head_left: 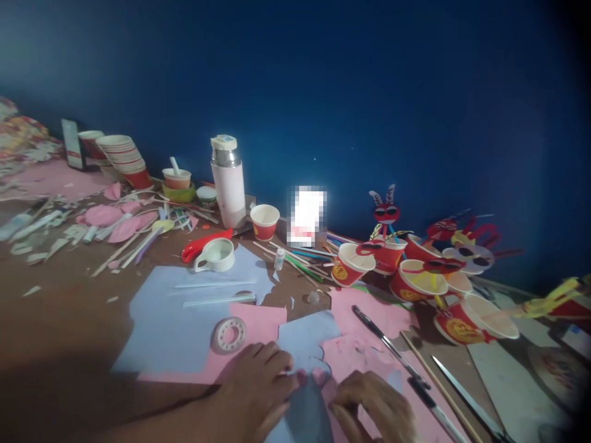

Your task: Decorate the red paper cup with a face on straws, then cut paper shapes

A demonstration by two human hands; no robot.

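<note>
My left hand point(261, 384) rests low in the middle, palm down, its bent fingers pointing right over blue and pink paper. To its right, my right hand point(372, 409) is curled over pink paper point(339, 351), thumb and fingers bent toward each other; what they hold, if anything, is hidden. Two small pink pieces point(318, 376) lie between the hands on blue paper point(307, 332). Just above my left hand sits a roll of tape point(229, 335). Two pens, one being a black-capped pen point(422, 394), lie right of my right hand.
Scissors point(466, 394) and a wooden stick lie at the right. Red cups with paper figures point(418, 277) stand behind them. A flask point(228, 191), a small cup point(265, 221), red-handled scissors point(203, 246) and a white mug-like ring point(217, 254) are farther back. Scraps, sticks and stacked cups point(124, 161) occupy the left.
</note>
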